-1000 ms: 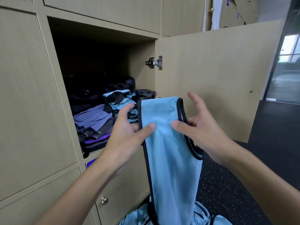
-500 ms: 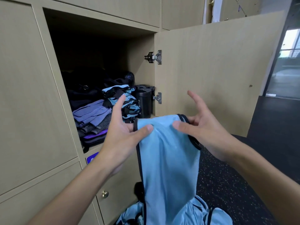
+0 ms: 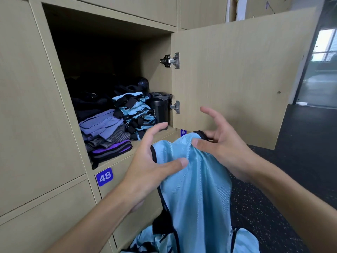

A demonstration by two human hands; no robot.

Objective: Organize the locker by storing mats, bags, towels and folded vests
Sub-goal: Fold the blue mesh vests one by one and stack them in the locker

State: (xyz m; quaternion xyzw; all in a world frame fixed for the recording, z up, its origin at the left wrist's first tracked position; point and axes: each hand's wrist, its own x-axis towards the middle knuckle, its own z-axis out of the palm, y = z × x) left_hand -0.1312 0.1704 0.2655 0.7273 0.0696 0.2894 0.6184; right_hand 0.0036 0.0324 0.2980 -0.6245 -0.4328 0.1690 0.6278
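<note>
The task is looking partly done, with vest folding going on. The left hand (image 3: 151, 165) is pinching the light blue vest (image 3: 197, 189) with the thumb laid across the front of the cloth and the other fingers reaching up behind it. The right hand (image 3: 224, 143) is gripping the vest's top edge by its black trim, thumb in front and curled fingers behind, with the index finger lifted free. The vest is hanging unfolded below both hands, in front of the open locker (image 3: 156, 70), so this one is not yet folded or stored.

Under the hands, more loose blue vests (image 3: 149, 241) are lying heaped on the dark floor (image 3: 255, 207), which suggests several are waiting their turn.

Just beyond the left hand, the locker is holding a fair amount. A stack of folded vests (image 3: 135, 114) is sitting straight past the fingertips, blue with black trim. Left of that stack, a pile of folded lilac and grey cloth (image 3: 104, 125) is resting on flat purple-and-grey pieces (image 3: 113, 150); whether those are towels or mats is hard to say. Dark bags (image 3: 91, 103) are filling the shadowed back, with a dark ball (image 3: 143, 83) behind the vest stack. A black bottle (image 3: 160, 110) is standing at the right wall, between the two hands as seen from here. The locker door (image 3: 237, 79) is standing wide open behind the right hand.
</note>
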